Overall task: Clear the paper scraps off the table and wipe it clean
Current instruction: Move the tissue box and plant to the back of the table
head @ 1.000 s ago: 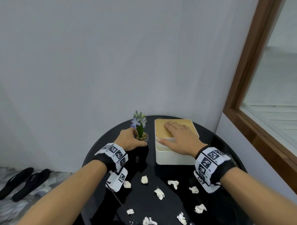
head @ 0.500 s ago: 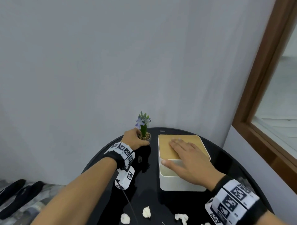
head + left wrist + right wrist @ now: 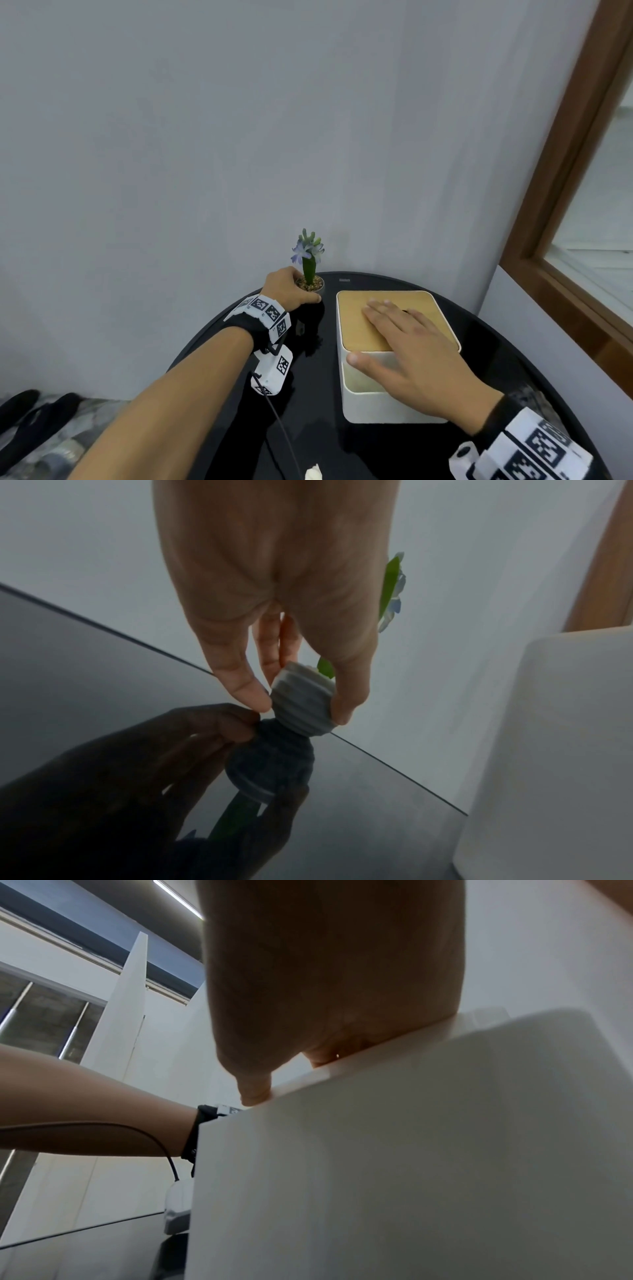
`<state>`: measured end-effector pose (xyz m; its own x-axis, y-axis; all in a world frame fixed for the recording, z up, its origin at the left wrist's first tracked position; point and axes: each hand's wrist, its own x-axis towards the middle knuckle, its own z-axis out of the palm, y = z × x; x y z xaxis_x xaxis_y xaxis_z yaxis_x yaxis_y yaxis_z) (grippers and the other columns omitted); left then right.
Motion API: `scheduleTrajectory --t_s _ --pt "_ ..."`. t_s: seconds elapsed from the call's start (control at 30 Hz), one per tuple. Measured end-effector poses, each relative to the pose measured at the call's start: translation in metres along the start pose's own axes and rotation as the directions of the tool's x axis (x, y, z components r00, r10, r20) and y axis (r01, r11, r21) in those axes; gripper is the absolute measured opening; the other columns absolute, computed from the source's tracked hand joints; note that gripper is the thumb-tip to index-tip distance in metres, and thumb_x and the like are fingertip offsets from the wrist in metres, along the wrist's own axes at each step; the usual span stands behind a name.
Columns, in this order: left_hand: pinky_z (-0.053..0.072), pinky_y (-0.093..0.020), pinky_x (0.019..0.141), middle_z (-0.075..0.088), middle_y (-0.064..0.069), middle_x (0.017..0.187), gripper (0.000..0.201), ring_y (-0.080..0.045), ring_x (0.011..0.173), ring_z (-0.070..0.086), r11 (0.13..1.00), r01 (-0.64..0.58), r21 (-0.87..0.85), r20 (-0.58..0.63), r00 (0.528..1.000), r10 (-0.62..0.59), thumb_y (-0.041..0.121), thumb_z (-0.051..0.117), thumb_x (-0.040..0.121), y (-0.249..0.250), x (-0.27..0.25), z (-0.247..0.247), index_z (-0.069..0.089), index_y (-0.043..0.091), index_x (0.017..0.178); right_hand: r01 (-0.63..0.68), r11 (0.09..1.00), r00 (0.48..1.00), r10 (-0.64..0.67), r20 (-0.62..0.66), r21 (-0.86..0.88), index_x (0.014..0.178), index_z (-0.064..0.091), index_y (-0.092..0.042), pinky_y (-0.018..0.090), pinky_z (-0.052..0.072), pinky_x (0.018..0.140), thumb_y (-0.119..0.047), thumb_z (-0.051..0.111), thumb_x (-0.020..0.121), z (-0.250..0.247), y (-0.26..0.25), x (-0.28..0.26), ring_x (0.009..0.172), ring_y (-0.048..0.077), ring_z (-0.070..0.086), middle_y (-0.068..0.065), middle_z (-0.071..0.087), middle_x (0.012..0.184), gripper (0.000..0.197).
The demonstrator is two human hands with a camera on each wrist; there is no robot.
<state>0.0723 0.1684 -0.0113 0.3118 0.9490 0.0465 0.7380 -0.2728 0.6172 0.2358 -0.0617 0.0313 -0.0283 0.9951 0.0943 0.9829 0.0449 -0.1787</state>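
Observation:
My left hand (image 3: 291,291) grips a small ribbed grey pot (image 3: 317,286) holding a purple-flowered plant (image 3: 307,251), at the far rim of the black round table (image 3: 496,342). In the left wrist view the fingers (image 3: 246,688) and thumb pinch the pot (image 3: 301,699) from both sides. My right hand (image 3: 387,325) lies flat on the wooden lid (image 3: 352,315) of a white box (image 3: 376,404). Its thumb (image 3: 255,1088) rests against the box's (image 3: 411,1150) left edge. One white paper scrap (image 3: 313,474) shows at the bottom edge; other scraps are out of view.
A grey wall stands right behind the table. A wood-framed window (image 3: 565,212) runs along the right. Dark sandals (image 3: 30,414) lie on the floor at lower left. A cable (image 3: 281,431) hangs from my left wrist unit over the table.
The pot has slid toward the table's far rim in my left hand. The head view has tilted up and closer, so most scraps have dropped out of view. My right hand stays on the lid.

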Motion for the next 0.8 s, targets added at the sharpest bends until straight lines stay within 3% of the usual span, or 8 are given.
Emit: scheduleTrajectory --t_s 0.4,0.57,0.7,0.8 --pt "0.048 -0.027 0.083 0.066 0.0 0.102 0.058 -0.017 0.096 0.061 0.997 0.041 -0.068 -0.003 0.999 -0.041 0.045 0.084 0.065 -0.007 0.011 0.004 0.064 0.016 0.111 0.001 1.0 1.0 -0.001 -0.018 -0.004 0.151 0.014 -0.035 0.026 -0.005 0.117 -0.08 0.016 0.08 0.001 -0.001 0.0 0.147 0.0 0.004 -0.019 0.008 0.161 0.084" --pt "0.047 -0.025 0.081 0.065 0.002 0.098 0.056 -0.015 0.092 0.06 0.996 0.048 -0.081 0.001 0.999 -0.048 0.044 0.085 0.065 -0.006 0.011 0.003 0.065 0.016 0.109 -0.001 1.0 1.0 0.001 -0.018 -0.006 0.152 0.014 -0.034 0.025 -0.004 0.116 -0.08 0.016 0.08 -0.001 -0.003 -0.001 0.147 0.001 0.004 -0.018 0.008 0.161 0.085" --pt "0.058 -0.038 0.082 0.067 0.001 0.097 0.062 -0.018 0.091 0.065 0.992 0.071 -0.102 0.024 0.997 -0.069 0.049 0.086 0.057 -0.005 0.009 0.002 0.065 0.018 0.106 -0.001 1.0 1.0 0.001 -0.014 -0.012 0.151 0.013 -0.035 0.025 -0.005 0.116 -0.08 0.016 0.081 0.0 -0.001 0.0 0.147 0.001 0.004 -0.019 0.008 0.161 0.084" --pt "0.059 -0.039 0.081 0.068 0.0 0.096 0.066 -0.019 0.089 0.066 0.992 0.077 -0.101 0.029 0.997 -0.074 0.052 0.085 0.053 -0.004 0.008 0.002 0.066 0.016 0.106 0.002 1.0 1.0 -0.002 -0.024 -0.009 0.151 0.015 -0.035 0.025 -0.003 0.117 -0.081 0.017 0.081 0.001 -0.001 -0.001 0.147 0.0 0.005 -0.018 0.01 0.16 0.084"
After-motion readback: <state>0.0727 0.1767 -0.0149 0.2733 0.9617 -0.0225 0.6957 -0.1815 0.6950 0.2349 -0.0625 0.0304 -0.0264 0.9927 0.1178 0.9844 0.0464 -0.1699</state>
